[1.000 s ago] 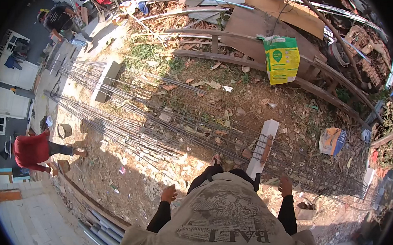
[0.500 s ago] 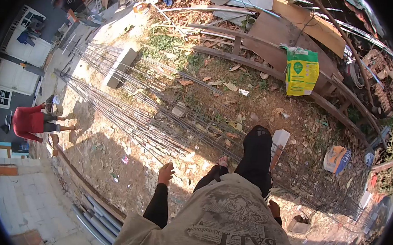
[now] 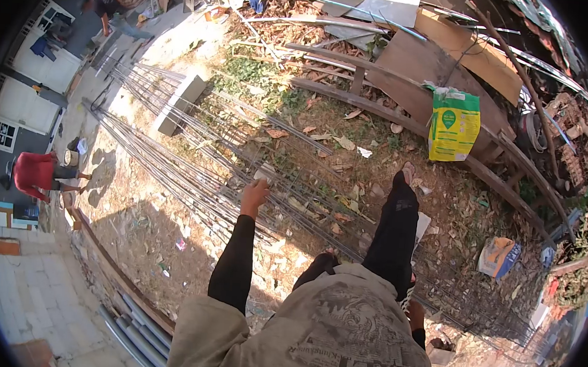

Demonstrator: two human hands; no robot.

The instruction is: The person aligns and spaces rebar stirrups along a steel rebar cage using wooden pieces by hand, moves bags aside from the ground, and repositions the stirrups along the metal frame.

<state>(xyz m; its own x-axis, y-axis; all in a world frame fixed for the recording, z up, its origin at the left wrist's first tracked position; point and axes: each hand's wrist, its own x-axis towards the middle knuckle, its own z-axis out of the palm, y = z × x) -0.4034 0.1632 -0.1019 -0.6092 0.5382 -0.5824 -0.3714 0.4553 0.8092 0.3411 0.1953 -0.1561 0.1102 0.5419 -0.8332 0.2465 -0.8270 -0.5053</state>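
My left hand [image 3: 255, 198] is stretched forward in a black sleeve, above the bundle of long steel bars [image 3: 172, 168] on the ground. Its fingers are loosely bent, and nothing shows in them. My right hand [image 3: 416, 315] hangs low beside my hip, partly hidden by the shirt. A small black-and-white patterned thing [image 3: 406, 298] shows next to it; I cannot make out whether the hand holds it. One black-trousered leg [image 3: 395, 225] is stepping forward, its sandalled foot on the leafy ground.
A concrete block [image 3: 180, 104] lies across the bars. A green-yellow bag [image 3: 453, 126] rests against curved wooden rails [image 3: 364, 102]. An orange-blue bag [image 3: 499, 258] lies right. Grey pipes [image 3: 135, 332] lie lower left. A person in red [image 3: 33, 174] stands left; another person [image 3: 106, 5] bends farther back.
My left hand has risen and moved forward over the bars. One leg has stepped forward, showing its foot. The person in red has shifted slightly left, and the person behind bends lower.
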